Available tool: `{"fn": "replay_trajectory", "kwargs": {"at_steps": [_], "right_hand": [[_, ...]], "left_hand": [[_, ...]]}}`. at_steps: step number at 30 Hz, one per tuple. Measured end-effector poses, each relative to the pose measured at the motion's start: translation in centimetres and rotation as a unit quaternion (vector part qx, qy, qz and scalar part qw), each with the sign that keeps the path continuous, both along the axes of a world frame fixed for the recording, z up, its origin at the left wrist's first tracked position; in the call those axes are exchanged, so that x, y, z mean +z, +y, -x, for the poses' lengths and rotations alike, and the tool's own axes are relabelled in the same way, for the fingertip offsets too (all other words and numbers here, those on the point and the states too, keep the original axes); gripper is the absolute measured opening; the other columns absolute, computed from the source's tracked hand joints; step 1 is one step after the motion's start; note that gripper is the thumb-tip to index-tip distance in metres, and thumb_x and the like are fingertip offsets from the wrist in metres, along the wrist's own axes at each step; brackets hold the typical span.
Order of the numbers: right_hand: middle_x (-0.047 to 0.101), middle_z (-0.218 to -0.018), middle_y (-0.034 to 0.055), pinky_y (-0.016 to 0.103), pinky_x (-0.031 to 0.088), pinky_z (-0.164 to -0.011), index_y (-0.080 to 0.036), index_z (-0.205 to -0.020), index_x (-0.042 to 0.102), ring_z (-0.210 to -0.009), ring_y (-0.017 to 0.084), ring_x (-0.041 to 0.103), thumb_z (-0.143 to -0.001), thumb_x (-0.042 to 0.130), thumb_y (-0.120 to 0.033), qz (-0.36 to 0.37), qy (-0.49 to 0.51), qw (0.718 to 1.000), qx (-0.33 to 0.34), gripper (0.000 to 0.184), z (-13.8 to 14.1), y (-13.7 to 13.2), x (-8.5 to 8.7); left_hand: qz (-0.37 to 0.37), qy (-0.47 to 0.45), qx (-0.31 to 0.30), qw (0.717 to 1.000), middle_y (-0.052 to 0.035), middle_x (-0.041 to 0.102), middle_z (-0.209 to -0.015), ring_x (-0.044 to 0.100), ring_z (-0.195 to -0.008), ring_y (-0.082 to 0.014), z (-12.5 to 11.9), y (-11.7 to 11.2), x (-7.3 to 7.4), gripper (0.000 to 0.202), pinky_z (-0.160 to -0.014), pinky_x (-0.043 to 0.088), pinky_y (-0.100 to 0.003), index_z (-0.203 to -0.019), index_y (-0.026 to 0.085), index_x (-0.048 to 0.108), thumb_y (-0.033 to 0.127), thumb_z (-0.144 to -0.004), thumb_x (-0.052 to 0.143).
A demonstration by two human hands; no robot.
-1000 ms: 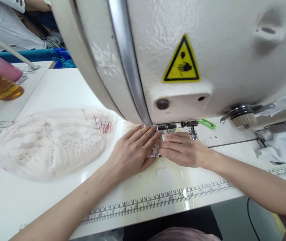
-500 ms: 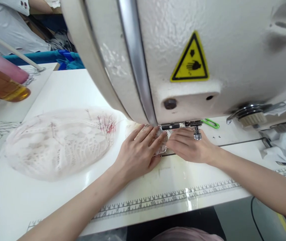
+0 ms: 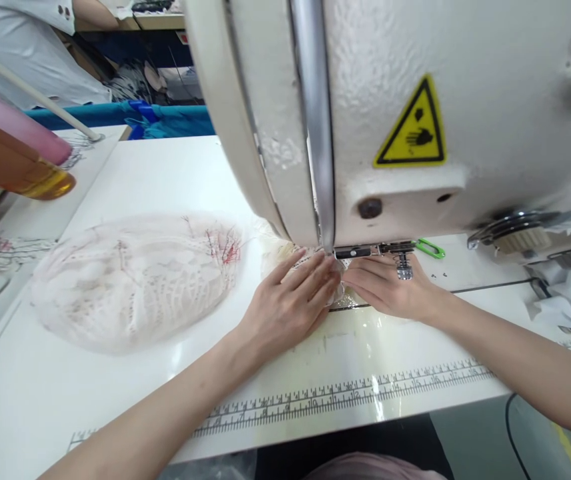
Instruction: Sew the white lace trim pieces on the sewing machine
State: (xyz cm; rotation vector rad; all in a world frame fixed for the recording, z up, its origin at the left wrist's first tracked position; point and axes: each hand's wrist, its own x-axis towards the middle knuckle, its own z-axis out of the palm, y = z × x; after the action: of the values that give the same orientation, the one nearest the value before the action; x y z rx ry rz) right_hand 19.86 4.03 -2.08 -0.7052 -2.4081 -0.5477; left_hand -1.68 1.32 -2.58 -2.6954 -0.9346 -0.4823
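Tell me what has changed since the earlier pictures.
The pale patterned lace fabric has slid forward, baring more of the shiny metal plate. The right hand has edged the same way. No hold visibly changed: the left hand still rests on the lace. The camera view shifted, but the sheer whitish oval bundle and slim green plastic snips stayed put.

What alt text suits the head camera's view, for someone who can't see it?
A person's left hand lies over lacy fabric, their right hand close beside it, at a white sewing machine bearing a yellow warning sticker. At left, a sheer oval bundle with red threads lies on a white table.
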Motion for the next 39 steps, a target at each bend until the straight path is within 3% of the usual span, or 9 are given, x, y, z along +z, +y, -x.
{"fn": "replay_trajectory", "kwargs": {"at_steps": [3, 6, 10, 14, 24, 33, 39], "right_hand": [[0.068, -0.074, -0.0054, 0.027, 0.038, -0.055, -0.02, -0.075, 0.06, -0.063, 0.008, 0.054, -0.087, 0.057, -0.016, 0.022, 0.009, 0.999, 0.025, 0.013, 0.0, 0.0, 0.1], [0.069, -0.08, -0.0046, 0.025, 0.044, -0.058, -0.019, -0.082, 0.063, -0.07, 0.009, 0.059, -0.087, 0.055, -0.012, 0.06, 0.024, 0.995, 0.071, 0.012, 0.0, 0.1, -0.2], [0.071, -0.086, -0.0022, 0.026, 0.052, -0.071, -0.017, -0.09, 0.064, -0.08, 0.012, 0.064, -0.087, 0.053, -0.009, 0.112, 0.019, 0.988, 0.106, 0.014, 0.1, 0.3, -0.9], [0.071, -0.089, -0.0019, 0.027, 0.053, -0.082, -0.018, -0.09, 0.063, -0.085, 0.011, 0.064, -0.089, 0.051, -0.009, 0.135, 0.006, 0.985, 0.105, 0.015, 0.4, 0.2, -1.4], [0.068, -0.091, -0.0008, 0.027, 0.05, -0.083, -0.022, -0.095, 0.065, -0.091, 0.011, 0.06, -0.09, 0.05, -0.008, 0.201, 0.022, 0.976, 0.085, 0.02, 0.7, 0.4, -2.7], [0.069, -0.092, 0.0015, 0.027, 0.052, -0.081, -0.017, -0.091, 0.065, -0.09, 0.012, 0.061, -0.09, 0.049, -0.008, 0.206, 0.01, 0.976, 0.069, 0.019, 0.7, 0.6, -2.4], [0.069, -0.102, 0.0022, 0.029, 0.051, -0.083, -0.019, -0.098, 0.065, -0.097, 0.014, 0.062, -0.091, 0.047, -0.008, 0.228, 0.015, 0.972, 0.061, 0.023, 0.3, 0.8, -2.1]], "left_hand": [[-0.018, -0.005, -0.035, 0.999, -0.0087, 0.063, -0.123, 0.059, -0.117, -0.0214, 0.1, -0.1, 0.0, 0.024, -0.101, 0.051, -0.038, -0.111, 0.012, 0.063, 0.013, -0.092, 0.048], [-0.015, -0.014, -0.037, 0.999, -0.0107, 0.066, -0.118, 0.063, -0.111, -0.0213, 0.1, 0.0, 0.0, 0.023, -0.097, 0.054, -0.037, -0.108, 0.009, 0.063, 0.013, -0.092, 0.048], [-0.016, -0.021, -0.028, 0.999, -0.013, 0.067, -0.114, 0.065, -0.105, -0.0222, 0.2, 0.2, 0.2, 0.023, -0.095, 0.055, -0.037, -0.106, 0.006, 0.064, 0.015, -0.092, 0.048], [-0.003, -0.025, -0.005, 1.0, -0.0111, 0.067, -0.114, 0.065, -0.105, -0.0212, 0.5, 0.4, 0.2, 0.024, -0.096, 0.055, -0.035, -0.105, 0.008, 0.065, 0.016, -0.092, 0.047], [0.009, -0.035, 0.021, 0.999, -0.0106, 0.068, -0.114, 0.065, -0.106, -0.021, 0.4, 0.9, 0.2, 0.022, -0.098, 0.054, -0.036, -0.098, 0.01, 0.064, 0.014, -0.092, 0.044], [0.021, -0.028, 0.05, 0.998, -0.016, 0.065, -0.118, 0.061, -0.113, -0.0245, 0.4, 0.8, -0.1, 0.022, -0.098, 0.053, -0.039, -0.098, 0.01, 0.062, 0.011, -0.092, 0.04], [0.005, -0.011, 0.057, 0.998, -0.0157, 0.064, -0.119, 0.061, -0.114, -0.0245, 0.3, 0.8, -0.3, 0.026, -0.099, 0.052, -0.038, -0.108, 0.006, 0.06, 0.012, -0.093, 0.04]]}}
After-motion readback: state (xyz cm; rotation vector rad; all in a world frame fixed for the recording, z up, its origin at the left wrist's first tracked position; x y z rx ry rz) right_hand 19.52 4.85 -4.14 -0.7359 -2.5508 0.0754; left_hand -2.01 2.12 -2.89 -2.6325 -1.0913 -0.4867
